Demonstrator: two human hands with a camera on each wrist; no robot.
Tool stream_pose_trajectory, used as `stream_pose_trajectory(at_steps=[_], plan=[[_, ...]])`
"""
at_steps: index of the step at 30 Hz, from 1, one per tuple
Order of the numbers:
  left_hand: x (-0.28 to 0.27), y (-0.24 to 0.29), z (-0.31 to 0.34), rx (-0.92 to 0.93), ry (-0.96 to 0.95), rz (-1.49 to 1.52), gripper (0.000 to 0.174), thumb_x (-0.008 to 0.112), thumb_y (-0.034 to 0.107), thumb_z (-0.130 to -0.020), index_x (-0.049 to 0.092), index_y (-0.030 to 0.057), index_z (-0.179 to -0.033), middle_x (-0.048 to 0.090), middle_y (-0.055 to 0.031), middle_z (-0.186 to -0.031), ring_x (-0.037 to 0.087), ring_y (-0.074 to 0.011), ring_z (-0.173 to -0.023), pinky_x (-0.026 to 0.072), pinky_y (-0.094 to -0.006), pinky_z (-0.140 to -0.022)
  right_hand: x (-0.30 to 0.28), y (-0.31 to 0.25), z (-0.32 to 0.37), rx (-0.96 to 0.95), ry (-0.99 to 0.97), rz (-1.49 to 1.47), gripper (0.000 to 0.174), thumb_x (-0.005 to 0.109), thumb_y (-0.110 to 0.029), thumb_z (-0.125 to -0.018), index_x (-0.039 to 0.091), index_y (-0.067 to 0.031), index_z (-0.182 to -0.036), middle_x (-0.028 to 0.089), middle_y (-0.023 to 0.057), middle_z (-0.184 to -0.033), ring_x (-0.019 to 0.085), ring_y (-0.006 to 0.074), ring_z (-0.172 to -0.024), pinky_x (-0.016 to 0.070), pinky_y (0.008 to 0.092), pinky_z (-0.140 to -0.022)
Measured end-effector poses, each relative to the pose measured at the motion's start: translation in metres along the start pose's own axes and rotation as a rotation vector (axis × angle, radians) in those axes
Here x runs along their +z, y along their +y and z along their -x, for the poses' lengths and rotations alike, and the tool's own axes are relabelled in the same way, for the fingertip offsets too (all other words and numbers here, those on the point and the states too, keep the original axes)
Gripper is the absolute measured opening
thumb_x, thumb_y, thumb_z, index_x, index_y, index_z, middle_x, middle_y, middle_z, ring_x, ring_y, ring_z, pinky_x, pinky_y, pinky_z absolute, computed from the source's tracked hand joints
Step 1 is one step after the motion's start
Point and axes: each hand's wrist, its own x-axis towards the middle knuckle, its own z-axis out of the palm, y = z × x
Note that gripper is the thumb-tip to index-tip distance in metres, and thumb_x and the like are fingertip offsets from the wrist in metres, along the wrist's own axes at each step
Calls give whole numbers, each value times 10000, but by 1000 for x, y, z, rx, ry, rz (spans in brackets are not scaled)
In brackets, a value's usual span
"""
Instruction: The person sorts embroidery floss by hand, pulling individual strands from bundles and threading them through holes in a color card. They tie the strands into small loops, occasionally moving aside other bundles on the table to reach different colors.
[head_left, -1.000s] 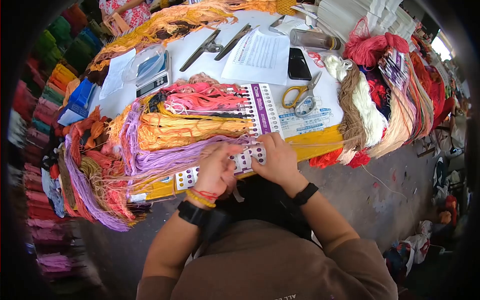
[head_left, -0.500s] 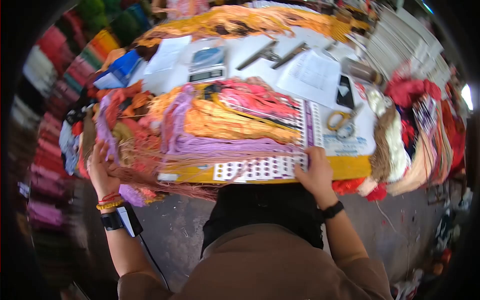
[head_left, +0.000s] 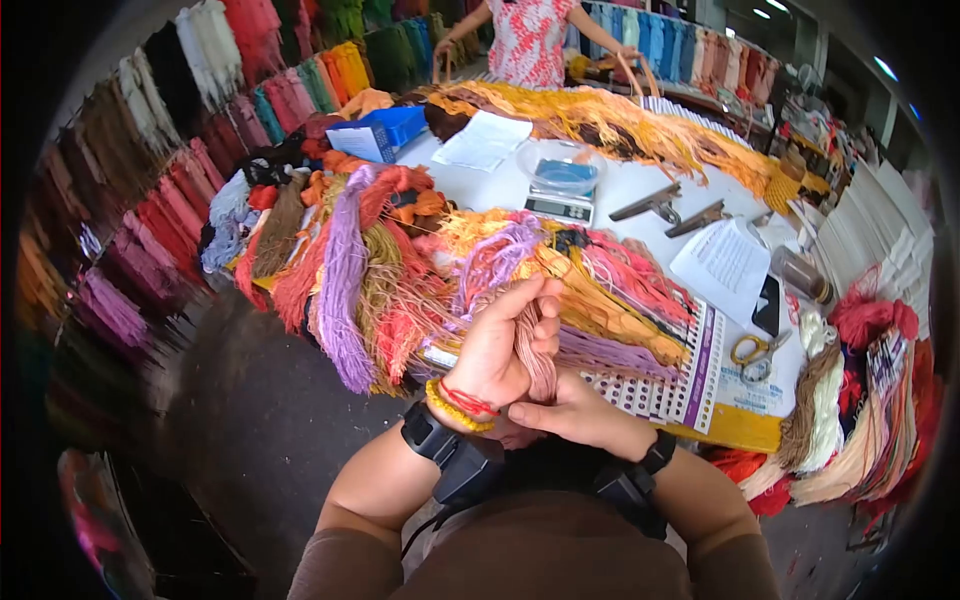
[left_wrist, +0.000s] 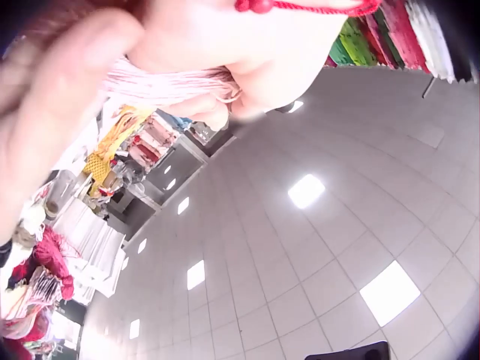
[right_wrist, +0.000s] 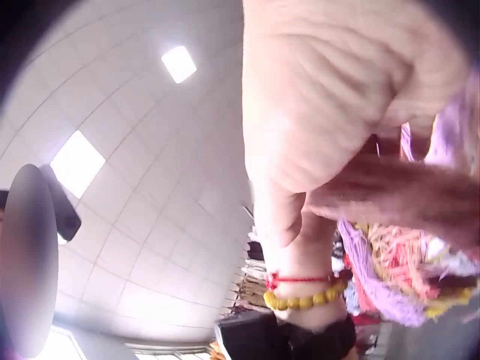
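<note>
My left hand (head_left: 492, 348) is raised in front of the table's near edge in the head view, its fingers curled round a dusty pink skein of thread (head_left: 533, 358). The strands run down from that fist to my right hand (head_left: 592, 412), which holds the lower part close beside the left wrist. In the right wrist view the right thumb lies by the left wrist, and the skein (right_wrist: 405, 193) is blurred. Pink strands (left_wrist: 169, 84) show within the left hand in its wrist view. Most right fingertips are hidden. A white punched card (head_left: 705, 365) lies behind, with thread bundles on it.
Lilac skeins (head_left: 345, 280) and other coloured ones hang over the table's left edge. Scissors (head_left: 757, 355), a dark phone (head_left: 767, 305), a scale (head_left: 560, 205) and metal clips (head_left: 650, 203) lie farther back. Another person (head_left: 527, 40) stands across the table.
The left hand left the punched card, reached to the skeins at left, and now holds up the pink skein. The right hand has moved off the card to join it. The head view has turned left.
</note>
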Motion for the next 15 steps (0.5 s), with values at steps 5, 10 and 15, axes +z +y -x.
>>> stream_pose_trajectory(at_steps=[5,10,15], plan=[[-1,33,22,116,-327,-1186,672,704,281,-750,390,-8,-1270,463,-138,-1209,452,-205,-1105,382,-372,-935,-8,-40,-3,3,140,-32,146,564,-167,-866,587,-82,-750,485,-58,-584,433,10,-507,349,189,-454],[13,25,36,-83,-389,-1787,447,653,123,-776,472,-4,-1164,562,-117,-1035,528,-181,-991,430,-318,-863,-12,-59,-16,-65,259,314,180,616,-176,-804,558,-12,-760,541,8,-622,525,100,-576,419,274,-526],[40,50,15,345,-451,-1789,424,512,-24,-685,486,-31,-1108,514,-205,-1114,447,-340,-1126,333,-351,-974,-2,-83,-5,-444,676,724,163,628,-155,-756,554,-32,-833,569,79,-753,573,171,-644,444,308,-582]])
